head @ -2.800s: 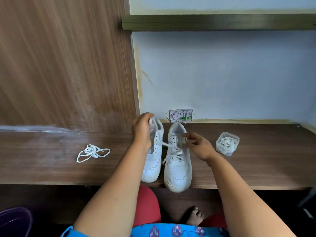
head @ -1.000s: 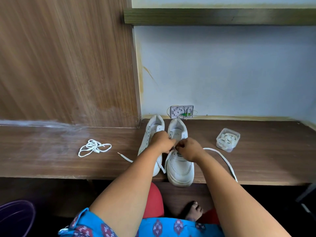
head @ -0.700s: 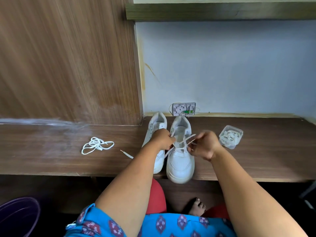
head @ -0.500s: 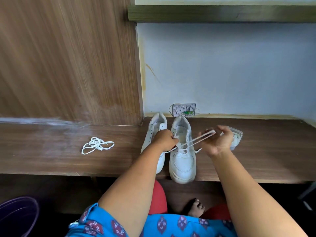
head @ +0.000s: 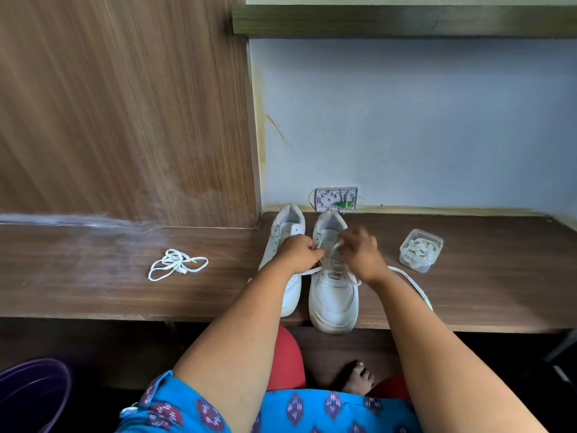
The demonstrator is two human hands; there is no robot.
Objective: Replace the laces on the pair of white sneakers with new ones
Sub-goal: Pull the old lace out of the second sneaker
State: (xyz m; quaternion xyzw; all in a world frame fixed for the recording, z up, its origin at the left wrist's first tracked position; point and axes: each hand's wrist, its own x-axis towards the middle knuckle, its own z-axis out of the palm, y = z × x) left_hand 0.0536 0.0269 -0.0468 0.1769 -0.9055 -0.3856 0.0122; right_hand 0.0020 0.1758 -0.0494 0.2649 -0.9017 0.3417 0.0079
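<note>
Nearest the viewer, a person's lap in blue patterned cloth (head: 312,410), one bare foot (head: 356,378) on the floor and one purple bucket (head: 31,392) at lower left. Beyond these, two bare forearms reach up to a brown wooden desk (head: 93,285). Two white sneakers stand side by side at the desk's front edge, toes toward the person: the left sneaker (head: 288,260), with no lace visible in its eyelets, and the right sneaker (head: 334,295), partly laced. Both hands work over the right sneaker's eyelets. Left hand (head: 298,253): fingers curled, pinching the lace (head: 412,285). Right hand (head: 359,253): fingers curled, pinching the same lace near the tongue. One free end of this lace trails rightward across the desk to its front edge. One loose lace (head: 175,267) lies tangled well to the left of the sneakers. One clear plastic container (head: 421,250), holding coiled white laces, stands to the right. Farthest back, one small wall plate (head: 335,198) is fixed to the pale wall behind the shoes.
</note>
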